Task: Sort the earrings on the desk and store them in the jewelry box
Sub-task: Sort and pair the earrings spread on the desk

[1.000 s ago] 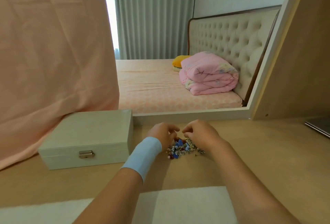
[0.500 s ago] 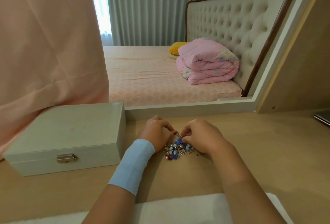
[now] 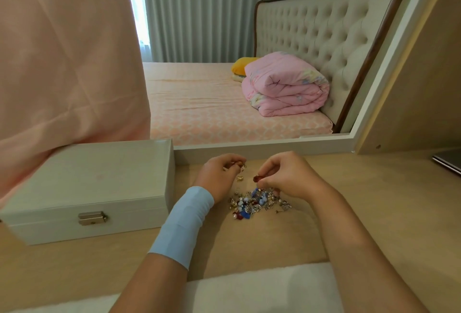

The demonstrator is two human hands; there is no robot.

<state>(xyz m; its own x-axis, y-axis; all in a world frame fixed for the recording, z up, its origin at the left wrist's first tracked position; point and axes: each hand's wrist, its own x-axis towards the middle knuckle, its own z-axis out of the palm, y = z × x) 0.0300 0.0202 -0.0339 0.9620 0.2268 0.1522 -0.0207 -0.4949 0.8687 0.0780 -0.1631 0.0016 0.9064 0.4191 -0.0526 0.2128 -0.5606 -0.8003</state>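
A small heap of mixed earrings (image 3: 254,203), blue, red, white and gold, lies on the wooden desk (image 3: 374,213). My left hand (image 3: 219,175), with a light blue band on the wrist, pinches a gold earring (image 3: 241,170) just above the heap's far left side. My right hand (image 3: 287,175) pinches a dark red earring (image 3: 257,178) above the heap's far side. The white jewelry box (image 3: 94,183) stands shut at the left, its metal clasp (image 3: 92,218) facing me.
A mirror (image 3: 249,63) at the desk's back shows a bed and a pink folded quilt. Pink cloth (image 3: 62,63) hangs behind the box. A dark flat object (image 3: 447,161) lies at the right edge. A white cushion (image 3: 249,290) lines the near edge.
Both hands have lifted off the heap and drawn apart, the left holding a gold earring, the right a red one. The view has tilted down a little.
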